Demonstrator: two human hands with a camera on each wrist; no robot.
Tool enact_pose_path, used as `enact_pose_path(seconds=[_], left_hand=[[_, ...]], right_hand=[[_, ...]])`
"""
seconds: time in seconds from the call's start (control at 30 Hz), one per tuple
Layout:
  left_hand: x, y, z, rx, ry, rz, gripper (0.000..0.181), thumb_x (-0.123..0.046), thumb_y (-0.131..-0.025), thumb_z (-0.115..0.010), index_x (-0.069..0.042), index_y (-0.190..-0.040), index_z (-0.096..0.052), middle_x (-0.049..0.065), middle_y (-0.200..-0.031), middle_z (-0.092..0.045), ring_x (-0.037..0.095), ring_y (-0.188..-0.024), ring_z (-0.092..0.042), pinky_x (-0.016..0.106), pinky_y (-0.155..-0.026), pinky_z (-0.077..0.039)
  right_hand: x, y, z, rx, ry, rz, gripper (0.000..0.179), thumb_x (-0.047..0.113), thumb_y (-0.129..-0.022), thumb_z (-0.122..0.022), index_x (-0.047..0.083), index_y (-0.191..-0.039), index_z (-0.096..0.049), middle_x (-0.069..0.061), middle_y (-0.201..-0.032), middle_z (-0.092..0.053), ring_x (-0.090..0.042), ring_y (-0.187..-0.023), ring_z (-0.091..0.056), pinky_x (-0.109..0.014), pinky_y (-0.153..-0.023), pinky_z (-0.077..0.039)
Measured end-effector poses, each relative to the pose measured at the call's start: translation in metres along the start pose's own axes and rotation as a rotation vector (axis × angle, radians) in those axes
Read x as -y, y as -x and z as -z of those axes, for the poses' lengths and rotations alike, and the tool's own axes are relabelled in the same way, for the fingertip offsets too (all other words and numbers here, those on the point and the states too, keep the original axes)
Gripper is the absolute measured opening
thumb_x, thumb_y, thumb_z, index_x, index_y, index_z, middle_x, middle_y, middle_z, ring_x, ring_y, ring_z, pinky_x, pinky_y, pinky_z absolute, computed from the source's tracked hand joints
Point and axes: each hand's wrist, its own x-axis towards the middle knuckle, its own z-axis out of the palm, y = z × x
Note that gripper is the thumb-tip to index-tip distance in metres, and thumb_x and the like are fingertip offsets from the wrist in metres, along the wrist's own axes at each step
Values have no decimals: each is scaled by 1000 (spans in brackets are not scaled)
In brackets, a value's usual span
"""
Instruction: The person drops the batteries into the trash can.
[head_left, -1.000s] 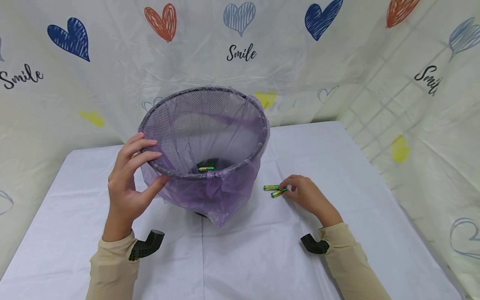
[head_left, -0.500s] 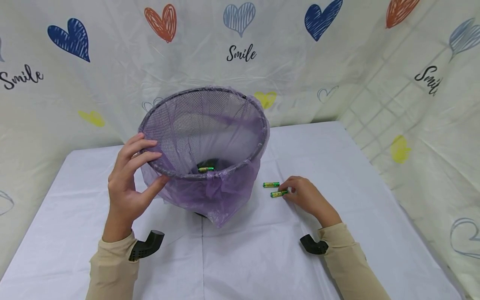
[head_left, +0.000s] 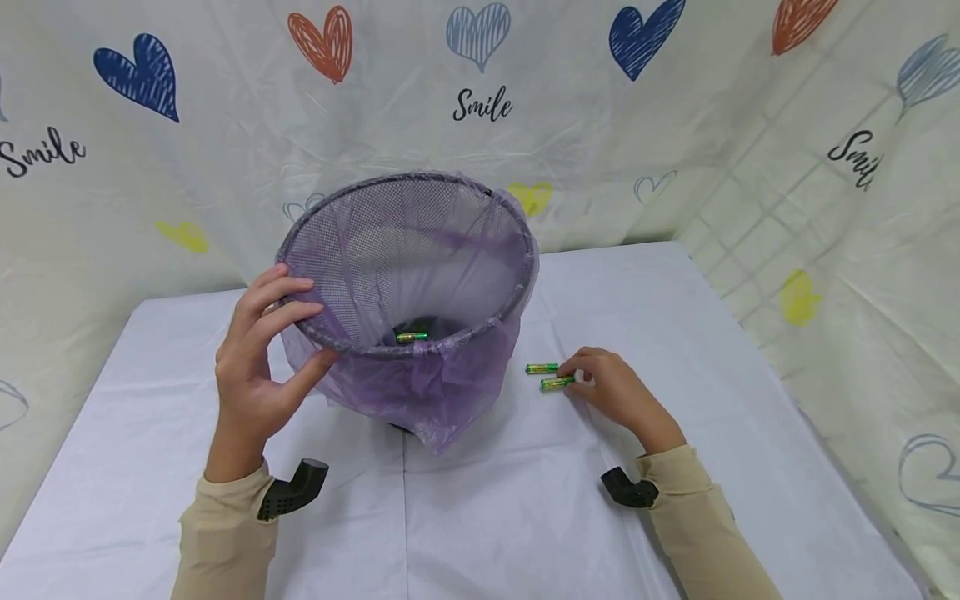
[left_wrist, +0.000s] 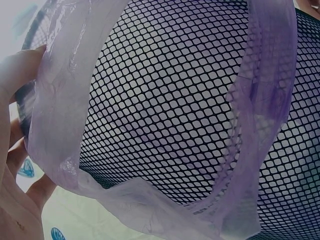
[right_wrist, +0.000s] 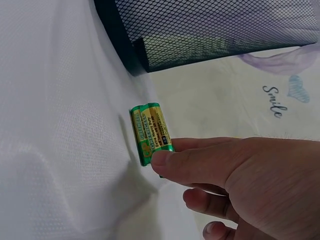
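A dark mesh wastebasket (head_left: 360,217), lined with a purple plastic bag (head_left: 457,383), tilts toward me on the table. My left hand (head_left: 255,375) grips its rim at the left, fingers over the edge and thumb outside. On the basket's bottom lies a green and gold battery (head_left: 411,337). To the right of the basket, my right hand (head_left: 611,392) pinches the end of a second green battery (head_left: 553,385) between thumb and fingers. Another battery (head_left: 542,368) lies just behind it; in the right wrist view the two overlap side by side.
A white cloth (head_left: 480,525) covers the table. Behind it hangs a pale curtain (head_left: 570,125) printed with hearts and "Smile". Black curved devices (head_left: 630,489) are strapped at both wrists.
The pinched battery has turned from slanting to nearly parallel with the one behind it, which has shifted slightly away. The left hand and basket stay put.
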Motion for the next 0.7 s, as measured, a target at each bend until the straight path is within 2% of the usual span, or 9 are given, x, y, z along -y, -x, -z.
enact_pose_path(seconds=[0.33,0.7], left_hand=[[-2,-1,-1,0,0,5,49,-34,-85,-73,12,-97,-63,20,-117,-62,35,-131,-47,44,-117,-36],[2,2,0,2,0,3,48,-34,-85,-74,12,-97,-63,21,-117,-62,37,-131,-46,45,-117,-36]], right_hand=[[6,1,7,-49,-3,44,20,0,-80,-74,10,-96,-73,-2,-98,-69,-16,-78,-56,-28,-67,-47],[13,5,12,-138,-25,105,21,1,-78,-76,12,-96,-73,0,-95,-69,-15,-75,-54,-25,-64,-46]])
